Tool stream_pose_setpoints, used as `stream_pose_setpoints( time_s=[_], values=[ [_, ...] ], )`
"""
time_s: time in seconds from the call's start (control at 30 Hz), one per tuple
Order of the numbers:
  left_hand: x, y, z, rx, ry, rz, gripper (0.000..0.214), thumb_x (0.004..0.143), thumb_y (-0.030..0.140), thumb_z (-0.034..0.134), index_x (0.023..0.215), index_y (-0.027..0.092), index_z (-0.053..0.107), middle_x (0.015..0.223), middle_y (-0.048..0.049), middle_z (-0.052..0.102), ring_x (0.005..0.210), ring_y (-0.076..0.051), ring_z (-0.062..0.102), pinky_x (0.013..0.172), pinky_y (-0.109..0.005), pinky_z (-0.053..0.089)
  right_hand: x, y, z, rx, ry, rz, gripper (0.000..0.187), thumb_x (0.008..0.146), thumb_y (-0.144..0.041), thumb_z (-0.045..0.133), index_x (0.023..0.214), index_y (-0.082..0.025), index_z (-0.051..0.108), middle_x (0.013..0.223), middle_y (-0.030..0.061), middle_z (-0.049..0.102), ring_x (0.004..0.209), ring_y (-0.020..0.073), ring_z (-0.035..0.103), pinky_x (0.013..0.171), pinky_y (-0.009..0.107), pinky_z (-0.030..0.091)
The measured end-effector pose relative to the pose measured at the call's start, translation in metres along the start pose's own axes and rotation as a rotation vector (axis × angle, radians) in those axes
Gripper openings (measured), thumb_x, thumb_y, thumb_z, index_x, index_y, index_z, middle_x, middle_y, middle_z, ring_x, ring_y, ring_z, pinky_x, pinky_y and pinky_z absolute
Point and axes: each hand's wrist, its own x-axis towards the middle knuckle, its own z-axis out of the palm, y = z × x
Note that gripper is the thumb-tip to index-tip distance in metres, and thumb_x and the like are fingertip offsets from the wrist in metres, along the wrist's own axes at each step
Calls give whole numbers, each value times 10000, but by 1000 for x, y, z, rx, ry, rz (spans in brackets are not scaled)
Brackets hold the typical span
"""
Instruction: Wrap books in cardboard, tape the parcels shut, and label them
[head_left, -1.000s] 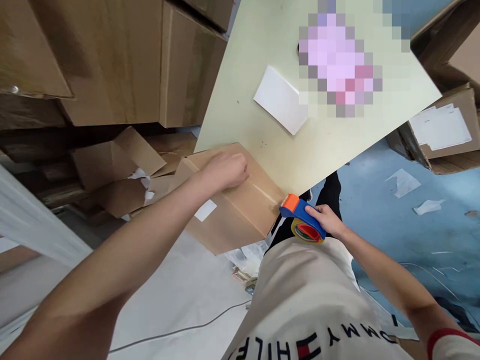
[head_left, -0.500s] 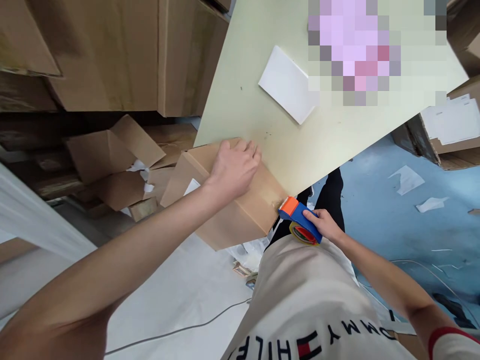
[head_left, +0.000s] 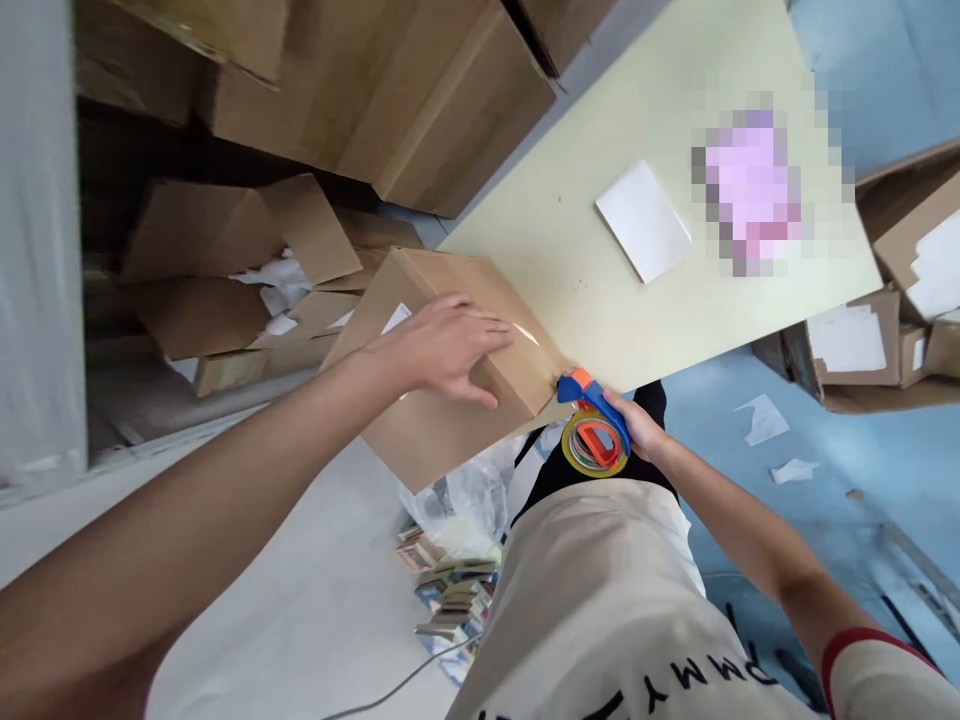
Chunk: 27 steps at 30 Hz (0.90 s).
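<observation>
A closed brown cardboard box (head_left: 420, 430) sits at the near corner of a pale green table (head_left: 600, 320), partly overhanging its edge. My left hand (head_left: 442, 345) lies flat on the box top, fingers stretched out. My right hand (head_left: 637, 425) grips a blue and orange tape dispenser (head_left: 592, 420) carrying a yellowish tape roll, its orange head at the box's near corner. A strip of clear tape shines along the box top.
A white card (head_left: 643, 220) lies on the table beside a blurred patch. Large cardboard boxes (head_left: 375, 90) are stacked at the back left, opened ones (head_left: 217, 260) below. More boxes (head_left: 870, 340) stand right. A plastic bag (head_left: 457, 500) and small packets (head_left: 450, 590) lie on the floor.
The view has swung and the box now lies more to the left. My left hand has flattened on the box top. The dispenser has tilted, showing the tape roll's face.
</observation>
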Motion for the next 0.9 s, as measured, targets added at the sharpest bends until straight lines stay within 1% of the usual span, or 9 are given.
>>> stream_pose_setpoints(
  time_s=[0.1, 0.2, 0.27, 0.37, 0.43, 0.57, 0.77, 0.83, 0.9],
  values=[
    [-8, -45, -1, -54, 89, -151, 785, 650, 719, 606, 1291, 265, 598, 1387, -62, 598, 1316, -333, 486, 1115, -460, 254, 22, -59, 26, -12, -66, -47, 350, 945, -491, 478, 983, -226, 703, 956, 27, 764, 921, 198, 709, 931, 356, 546],
    [-15, -80, 1, -185, 265, -419, 744, 692, 714, 580, 1287, 267, 602, 1303, -60, 640, 1263, -347, 525, 1085, -464, 316, 48, -132, 53, -149, -159, -95, 477, 951, -592, 411, 993, -203, 684, 962, 56, 756, 971, 219, 701, 965, 384, 541],
    [-17, -87, 7, -282, 419, -571, 719, 740, 684, 563, 1327, 269, 573, 1303, -74, 623, 1254, -342, 528, 1076, -464, 343, 64, -175, 67, -256, -210, -144, 523, 919, -660, 427, 1014, -202, 662, 952, 69, 749, 975, 239, 698, 943, 412, 555],
    [-15, -69, 20, -352, 647, -644, 782, 774, 628, 582, 1463, 296, 416, 1463, -93, 477, 1379, -357, 392, 1131, -514, 277, 79, -210, 79, -398, -215, -220, 516, 862, -688, 517, 1059, -221, 615, 932, 64, 731, 949, 248, 692, 885, 428, 578],
    [-13, -50, 27, -350, 702, -584, 883, 753, 614, 623, 1519, 303, 312, 1567, -108, 331, 1459, -396, 229, 1155, -587, 176, 81, -214, 81, -450, -154, -322, 508, 810, -649, 624, 1116, -248, 567, 958, 41, 709, 933, 230, 682, 852, 403, 586],
    [-9, -28, 33, -342, 650, -478, 971, 740, 641, 628, 1554, 336, 196, 1648, -102, 127, 1489, -447, 30, 1123, -694, 25, 66, -201, 82, -565, -25, -567, 636, 704, -424, 777, 1256, -305, 484, 1054, -5, 664, 929, 186, 649, 811, 329, 573],
    [-8, -31, 32, -339, 628, -498, 1093, 712, 676, 644, 1559, 380, 18, 1664, -71, 41, 1484, -451, -65, 1110, -701, -19, 38, -187, 83, -802, -3, -563, 851, 657, -138, 630, 1459, -312, 403, 1114, 14, 668, 939, 221, 623, 766, 358, 551],
    [-8, -30, 32, -329, 628, -501, 1107, 708, 693, 635, 1557, 380, -4, 1662, -70, 41, 1486, -444, -65, 1113, -700, -9, 28, -170, 75, -794, 3, -567, 892, 633, -109, 601, 1478, -299, 388, 1127, 13, 671, 958, 223, 624, 800, 361, 547],
    [-8, -29, 32, -316, 635, -503, 1096, 714, 711, 608, 1557, 378, -6, 1658, -71, 50, 1490, -431, -54, 1119, -697, 3, 13, -139, 56, -777, -12, -554, 928, 604, -91, 601, 1487, -277, 382, 1158, 19, 671, 998, 229, 623, 847, 358, 540]
  ],
)
